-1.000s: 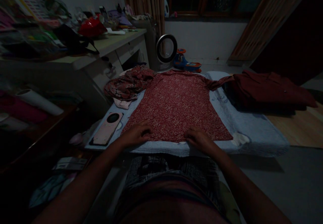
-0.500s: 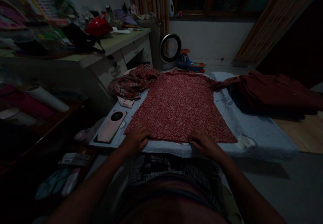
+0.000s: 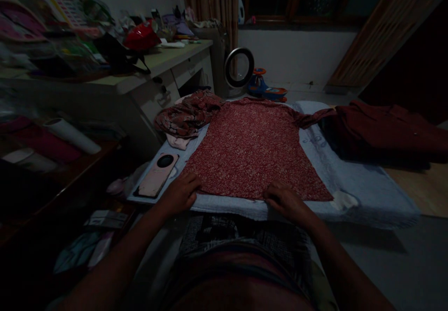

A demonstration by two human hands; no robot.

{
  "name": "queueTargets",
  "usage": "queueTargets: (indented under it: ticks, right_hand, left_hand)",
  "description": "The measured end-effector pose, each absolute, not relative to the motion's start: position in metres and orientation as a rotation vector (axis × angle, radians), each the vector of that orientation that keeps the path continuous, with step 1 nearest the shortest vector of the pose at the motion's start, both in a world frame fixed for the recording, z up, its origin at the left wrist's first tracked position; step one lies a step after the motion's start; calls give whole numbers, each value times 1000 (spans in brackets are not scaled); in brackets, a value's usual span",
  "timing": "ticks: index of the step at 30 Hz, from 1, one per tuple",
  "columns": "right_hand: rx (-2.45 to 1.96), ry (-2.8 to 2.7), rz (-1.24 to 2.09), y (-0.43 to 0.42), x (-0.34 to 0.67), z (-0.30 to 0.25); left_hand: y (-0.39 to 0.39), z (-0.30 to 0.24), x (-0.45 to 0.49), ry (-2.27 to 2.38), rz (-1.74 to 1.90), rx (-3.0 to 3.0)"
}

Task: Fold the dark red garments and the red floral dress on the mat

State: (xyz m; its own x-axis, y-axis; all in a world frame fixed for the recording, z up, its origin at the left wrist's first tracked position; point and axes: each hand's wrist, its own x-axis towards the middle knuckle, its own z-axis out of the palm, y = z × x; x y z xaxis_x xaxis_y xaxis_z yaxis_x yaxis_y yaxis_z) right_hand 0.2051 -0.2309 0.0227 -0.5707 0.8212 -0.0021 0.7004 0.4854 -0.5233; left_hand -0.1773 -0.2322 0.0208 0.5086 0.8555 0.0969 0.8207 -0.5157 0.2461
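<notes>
A red speckled garment [image 3: 252,147] lies spread flat on a pale blue padded cloth [image 3: 350,180] in front of me. My left hand [image 3: 180,192] rests at the garment's near left corner, fingers curled onto the hem. At the near hem further right, my right hand [image 3: 283,199] has its fingers curled down on the edge. Whether either hand pinches the fabric is hard to see in the dim light.
A pink phone [image 3: 157,175] lies on the cloth left of the garment. A crumpled patterned cloth [image 3: 185,115] sits at the far left, a dark red garment [image 3: 381,129] at the right. A cluttered desk [image 3: 140,68] and a ring-shaped fan [image 3: 238,67] stand behind.
Both hands have slid slightly towards me along the hem, the left one moving off the fabric's middle to its corner. The view has shifted a little to the left.
</notes>
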Motion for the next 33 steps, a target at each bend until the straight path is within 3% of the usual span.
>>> queueTargets:
  ticks: [11,21,27,33]
  right_hand:
    - [-1313,-2453,734,-229,207,20]
    - [-1260,-2279,835,-236,221,27]
    - [-1557,-2045,593,-237,284,24]
    - [-1612,-2224,497,-246,315,19]
  left_hand:
    - [-228,18,-213,1588,307,2582]
    - [-232,31,-189,1516,235,2565]
    - [-226,26,-178,1385,226,2474]
    - [-213,37,-146,1341,213,2392]
